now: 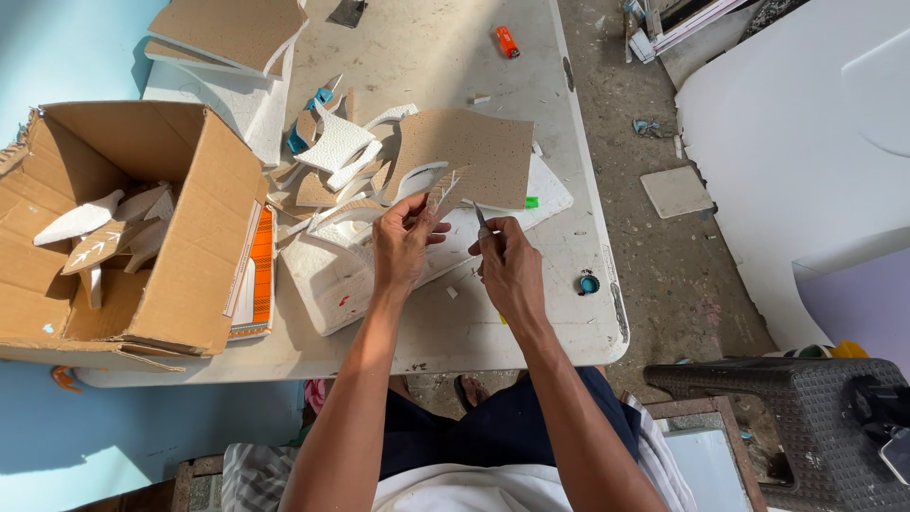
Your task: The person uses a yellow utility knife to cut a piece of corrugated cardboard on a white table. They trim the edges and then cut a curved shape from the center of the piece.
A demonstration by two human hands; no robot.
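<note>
In the head view, your left hand (403,242) is raised over the white table (569,313) and its fingers grasp a small foam piece (444,192) with a brown face and thin white cuts in it. The piece stands tilted above a big foam block (327,275) that lies on the table. Your right hand (512,270) is closed around a thin cutting blade (482,220), and the tip of the blade points up to the lower edge of the foam piece, very near to it; whether it touches, I cannot tell.

Behind the hands lies a brown sheet (474,152) with a shape cut out of it, and around it are many white and brown offcuts. At your left stands an open cardboard box (190,237) with finished pieces inside. An orange lighter (507,41) lies at the far side of the table.
</note>
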